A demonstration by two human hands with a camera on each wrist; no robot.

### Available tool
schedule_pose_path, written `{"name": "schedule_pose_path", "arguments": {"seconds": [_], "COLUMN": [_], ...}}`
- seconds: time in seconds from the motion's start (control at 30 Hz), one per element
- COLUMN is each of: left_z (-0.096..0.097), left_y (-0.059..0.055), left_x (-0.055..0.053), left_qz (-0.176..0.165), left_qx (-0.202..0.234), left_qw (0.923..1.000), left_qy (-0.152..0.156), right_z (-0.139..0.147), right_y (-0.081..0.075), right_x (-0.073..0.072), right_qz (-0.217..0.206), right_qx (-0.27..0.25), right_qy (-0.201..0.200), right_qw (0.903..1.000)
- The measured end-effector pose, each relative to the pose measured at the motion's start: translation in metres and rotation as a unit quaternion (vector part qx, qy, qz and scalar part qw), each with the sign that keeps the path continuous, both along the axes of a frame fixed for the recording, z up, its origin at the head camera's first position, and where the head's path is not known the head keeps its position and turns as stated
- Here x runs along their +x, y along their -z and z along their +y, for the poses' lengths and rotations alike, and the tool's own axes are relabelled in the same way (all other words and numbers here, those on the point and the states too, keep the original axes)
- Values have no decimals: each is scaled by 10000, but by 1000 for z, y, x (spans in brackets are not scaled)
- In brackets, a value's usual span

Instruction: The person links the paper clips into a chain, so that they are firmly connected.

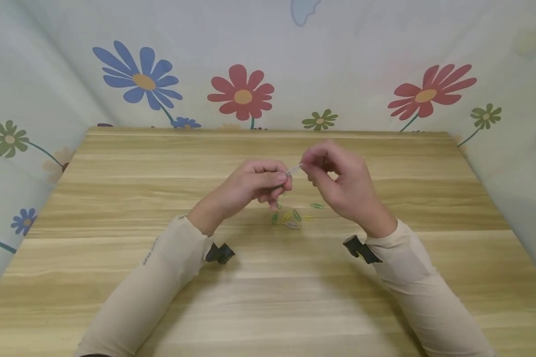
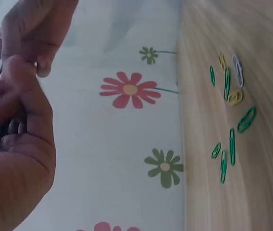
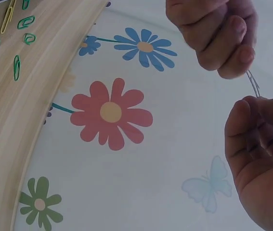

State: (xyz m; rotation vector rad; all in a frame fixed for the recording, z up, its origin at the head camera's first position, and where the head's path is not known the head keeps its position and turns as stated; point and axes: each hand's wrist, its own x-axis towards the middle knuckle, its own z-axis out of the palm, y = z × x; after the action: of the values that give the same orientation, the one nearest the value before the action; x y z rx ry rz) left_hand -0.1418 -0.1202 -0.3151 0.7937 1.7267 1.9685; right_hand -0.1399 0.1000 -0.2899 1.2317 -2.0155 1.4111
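Note:
My left hand (image 1: pixel 255 182) pinches one end of a white paper clip (image 1: pixel 294 169) between thumb and forefinger. The thumb and forefinger of my right hand (image 1: pixel 346 186) pinch the other end. Between the fingertips the clip slants slightly upward to the right, held above the table; in the right wrist view the wire (image 3: pixel 253 84) spans the short gap between both hands. A bit of green (image 2: pixel 0 130) shows within the curled left fingers, too hidden to identify. Below lie loose paper clips: several green ones (image 1: pixel 297 215), yellow ones (image 1: pixel 288 215) and a white one (image 1: pixel 291 225).
The wooden table (image 1: pixel 268 297) stretches under both forearms. Behind it hangs a pale curtain (image 1: pixel 348 59) printed with flowers, meeting the table's far edge. A black wrist mount (image 1: pixel 220 253) sits on the left sleeve, another mount (image 1: pixel 362 249) on the right.

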Motion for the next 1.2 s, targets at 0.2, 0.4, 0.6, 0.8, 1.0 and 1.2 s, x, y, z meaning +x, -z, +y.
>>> {"name": "schedule_pose_path", "arguments": {"seconds": [0.2, 0.4, 0.6, 0.8, 1.0, 1.2], "left_z": [-12, -22, -27, -29, -29, -27], "left_y": [-3, -7, -11, -10, -9, -7], "left_x": [-2, -8, -12, -14, -13, -14], "left_qz": [145, 486, 685, 1060, 1286, 1519], "left_qx": [-123, -420, -714, -983, -1541, -1928], "left_qw": [9991, 9951, 9901, 9812, 9666, 9548], "left_qy": [-385, -754, -994, -1281, -1594, -1680], "right_z": [13, 31, 35, 29, 21, 17], "right_y": [6, 20, 46, 67, 79, 82], "right_x": [-6, -16, -18, -18, -15, -12], "right_qz": [-539, -1366, -2071, -2104, -1964, -2046], "right_qx": [436, 2590, 3912, 4544, 4871, 4881], "right_qy": [222, 849, 813, 608, 751, 752], "right_qw": [9973, 9524, 8930, 8635, 8477, 8451]}}
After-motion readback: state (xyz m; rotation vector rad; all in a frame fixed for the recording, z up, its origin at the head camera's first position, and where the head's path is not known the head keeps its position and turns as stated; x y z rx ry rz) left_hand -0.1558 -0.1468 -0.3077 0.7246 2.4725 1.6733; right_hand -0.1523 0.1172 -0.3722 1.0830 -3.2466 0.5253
